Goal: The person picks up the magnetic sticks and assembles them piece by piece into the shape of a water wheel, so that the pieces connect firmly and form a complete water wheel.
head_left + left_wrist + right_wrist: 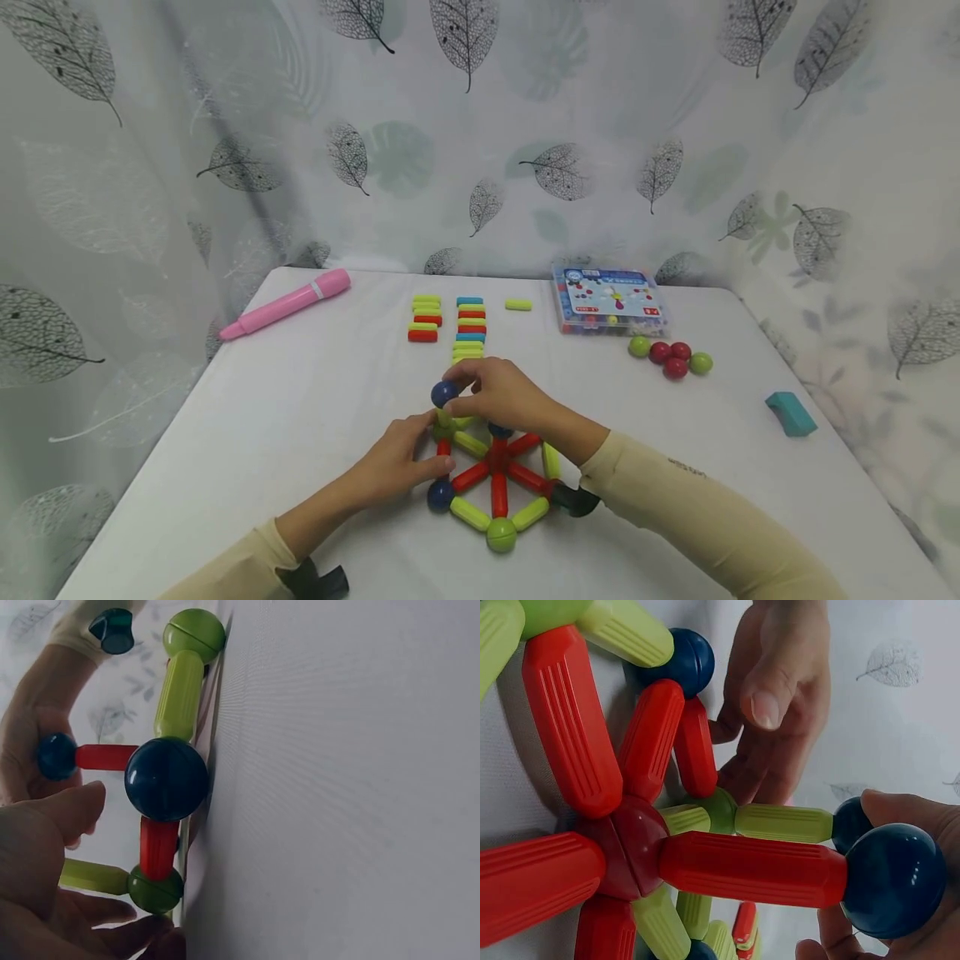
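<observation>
A flat wheel of red and green sticks (495,479) lies on the white table (300,417), its red hub (626,855) in the middle. My right hand (495,396) pinches a dark blue ball (444,392) on top of a green stick (784,823) that rises from the rim's green ball (720,806). A second blue ball (892,881) at the end of a red spoke (750,868) sits under its palm. My left hand (401,467) rests at the wheel's left side, its fingertips (112,907) touching the green ball (155,891) and its thumb free. Another blue rim ball (166,780) is beside it.
A pink marker (288,304) lies at the far left. Rows of spare sticks (450,325) and a lone green stick (517,305) are behind the wheel. A plastic box (609,300), several red and green balls (671,358) and a teal block (791,414) are to the right.
</observation>
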`<state>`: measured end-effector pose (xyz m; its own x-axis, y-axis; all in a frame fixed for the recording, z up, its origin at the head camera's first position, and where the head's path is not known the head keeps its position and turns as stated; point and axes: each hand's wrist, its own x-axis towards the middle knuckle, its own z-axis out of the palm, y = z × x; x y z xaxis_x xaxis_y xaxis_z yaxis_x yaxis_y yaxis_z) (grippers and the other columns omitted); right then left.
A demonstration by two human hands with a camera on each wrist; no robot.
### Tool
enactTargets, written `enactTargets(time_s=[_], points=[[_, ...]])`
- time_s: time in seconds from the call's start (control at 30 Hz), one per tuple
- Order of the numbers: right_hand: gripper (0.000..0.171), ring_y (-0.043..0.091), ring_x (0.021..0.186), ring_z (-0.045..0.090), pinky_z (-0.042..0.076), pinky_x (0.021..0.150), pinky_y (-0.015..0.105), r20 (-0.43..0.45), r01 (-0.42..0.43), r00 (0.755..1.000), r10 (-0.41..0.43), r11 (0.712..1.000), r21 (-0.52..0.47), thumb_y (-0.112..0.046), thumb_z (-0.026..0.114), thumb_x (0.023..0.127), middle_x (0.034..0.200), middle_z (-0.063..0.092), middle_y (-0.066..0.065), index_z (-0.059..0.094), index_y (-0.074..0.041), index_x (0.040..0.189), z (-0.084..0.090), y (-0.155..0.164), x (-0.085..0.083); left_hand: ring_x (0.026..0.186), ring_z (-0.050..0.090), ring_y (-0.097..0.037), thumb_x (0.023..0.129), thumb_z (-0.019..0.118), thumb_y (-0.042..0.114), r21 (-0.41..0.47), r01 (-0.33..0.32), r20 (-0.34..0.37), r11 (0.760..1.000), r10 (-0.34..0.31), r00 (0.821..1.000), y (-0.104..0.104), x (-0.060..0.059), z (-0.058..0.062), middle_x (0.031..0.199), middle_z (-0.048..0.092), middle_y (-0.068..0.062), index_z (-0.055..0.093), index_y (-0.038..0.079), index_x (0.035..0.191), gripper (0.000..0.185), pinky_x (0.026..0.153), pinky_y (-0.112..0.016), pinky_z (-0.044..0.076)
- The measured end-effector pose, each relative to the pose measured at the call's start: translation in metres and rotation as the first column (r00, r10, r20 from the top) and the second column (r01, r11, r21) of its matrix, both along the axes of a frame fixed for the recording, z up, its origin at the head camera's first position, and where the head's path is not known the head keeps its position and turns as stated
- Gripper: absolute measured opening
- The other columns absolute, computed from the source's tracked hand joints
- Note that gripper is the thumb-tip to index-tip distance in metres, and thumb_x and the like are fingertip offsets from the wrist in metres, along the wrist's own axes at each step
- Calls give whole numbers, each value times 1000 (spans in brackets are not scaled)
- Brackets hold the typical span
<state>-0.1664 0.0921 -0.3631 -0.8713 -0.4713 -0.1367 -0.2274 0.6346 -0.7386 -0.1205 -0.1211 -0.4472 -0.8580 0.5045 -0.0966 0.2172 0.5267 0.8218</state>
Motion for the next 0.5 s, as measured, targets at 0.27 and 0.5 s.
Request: enactTargets(time_s=[0.27, 0.5], points=[[34, 16, 99, 59, 53, 84, 32, -28, -16, 999, 16, 1000, 17, -28, 77, 90, 105, 71, -8, 71, -20, 122, -1, -3, 0, 144, 40, -37, 93, 73, 42, 6, -8, -10, 1000, 8, 1000, -1, -3, -2, 152, 50, -11, 42, 7, 154, 77, 112, -62, 39], [35, 15, 96, 60, 53, 82, 30, -20, -16, 1000, 16, 1000, 21, -29, 78, 90, 106, 71, -8, 70, -19, 122, 0, -2, -2, 146, 37, -36, 94, 72, 42, 10, -8, -18, 1000, 8, 1000, -1, -3, -6, 154, 49, -9, 41, 7, 155, 77, 115, -63, 34]])
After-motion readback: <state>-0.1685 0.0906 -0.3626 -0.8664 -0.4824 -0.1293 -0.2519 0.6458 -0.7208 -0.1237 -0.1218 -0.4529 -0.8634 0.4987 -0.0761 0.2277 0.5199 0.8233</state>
